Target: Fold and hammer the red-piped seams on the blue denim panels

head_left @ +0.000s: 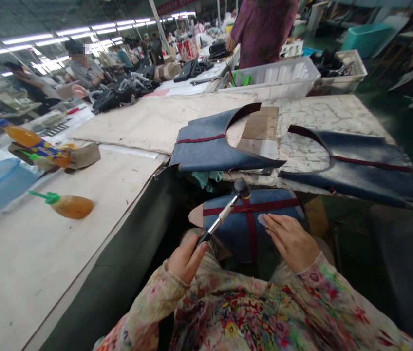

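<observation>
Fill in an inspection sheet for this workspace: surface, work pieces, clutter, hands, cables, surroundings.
Surface: marked pale tabletop at left; mottled work surface ahead.
Work pieces: blue panel with crossed dark red strips, by the lap; two curve-cut panels ahead.
Clutter: orange bottle and green-nozzled bottle at left.
Hands: left hand grips hammer; right hand holds small pale piece.
Cables: nothing seen near the hands.
Surroundings: other people, dark bags, plastic bin.

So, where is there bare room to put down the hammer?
The left table is bare this side of the green-tipped bottle; so is the pale board between black bags and blue panels. Panels crowd the right bench in front.
</observation>
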Demonstrator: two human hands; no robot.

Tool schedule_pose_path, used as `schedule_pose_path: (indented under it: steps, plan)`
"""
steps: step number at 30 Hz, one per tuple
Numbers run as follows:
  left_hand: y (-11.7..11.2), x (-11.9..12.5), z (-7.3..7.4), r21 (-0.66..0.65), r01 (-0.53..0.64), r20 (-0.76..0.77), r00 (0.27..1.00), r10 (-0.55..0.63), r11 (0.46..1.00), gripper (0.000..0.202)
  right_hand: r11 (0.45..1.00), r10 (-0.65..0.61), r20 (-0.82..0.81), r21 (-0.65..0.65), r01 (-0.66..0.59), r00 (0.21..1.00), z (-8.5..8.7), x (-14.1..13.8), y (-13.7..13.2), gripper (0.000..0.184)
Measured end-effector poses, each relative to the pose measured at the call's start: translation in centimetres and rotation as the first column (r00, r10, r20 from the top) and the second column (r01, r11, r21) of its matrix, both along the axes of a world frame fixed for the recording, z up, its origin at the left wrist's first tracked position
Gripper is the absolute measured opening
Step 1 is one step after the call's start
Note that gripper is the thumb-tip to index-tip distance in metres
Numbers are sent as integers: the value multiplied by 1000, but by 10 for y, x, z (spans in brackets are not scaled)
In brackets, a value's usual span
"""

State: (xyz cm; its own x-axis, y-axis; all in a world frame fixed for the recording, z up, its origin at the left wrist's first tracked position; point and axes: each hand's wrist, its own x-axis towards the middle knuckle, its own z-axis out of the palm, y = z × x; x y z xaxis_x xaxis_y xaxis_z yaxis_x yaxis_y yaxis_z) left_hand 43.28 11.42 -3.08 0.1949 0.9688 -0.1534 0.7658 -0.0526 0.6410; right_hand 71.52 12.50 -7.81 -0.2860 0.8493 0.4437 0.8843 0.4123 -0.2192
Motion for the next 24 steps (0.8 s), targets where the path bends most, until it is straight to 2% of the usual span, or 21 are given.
schedule_pose_path:
  steps: [2, 5, 7, 12, 14, 17, 21, 24]
  plan:
    - [-2, 0, 2, -6, 23, -14, 1000, -23, 1000, 39, 1000, 0, 0, 14, 0, 1000, 0, 1, -2, 34]
    - [-5, 3, -4, -98, 106, -173, 977, -122, 990, 37, 999, 0, 0, 33, 0, 1000, 1, 1, -4, 34]
    - [-5, 6, -7, -122, 129, -210, 966, -153, 984, 36, 999, 8, 0, 37, -8, 1000, 2, 2, -5, 33]
    - [-4, 3, -3, 15, 61, -58, 997, -60, 998, 40, 1000, -4, -27, 20, 5, 1000, 2, 4, -9, 34]
    - [-6, -1, -6, -4, 60, -115, 992, -60, 998, 38, 1000, -12, -41, 19, 13, 999, 2, 4, -9, 34]
    - [-7, -1, -11, -89, 104, -200, 972, -120, 991, 37, 999, -10, -38, 33, 11, 999, 1, 4, -9, 33]
    - [-4, 9, -7, -4, 52, -62, 997, -53, 999, 39, 1000, -21, -42, 23, 22, 999, 1, 5, -10, 33]
    - [0, 18, -5, 12, 91, -38, 995, -90, 996, 37, 999, -50, -52, 18, 51, 997, 1, 8, -15, 34]
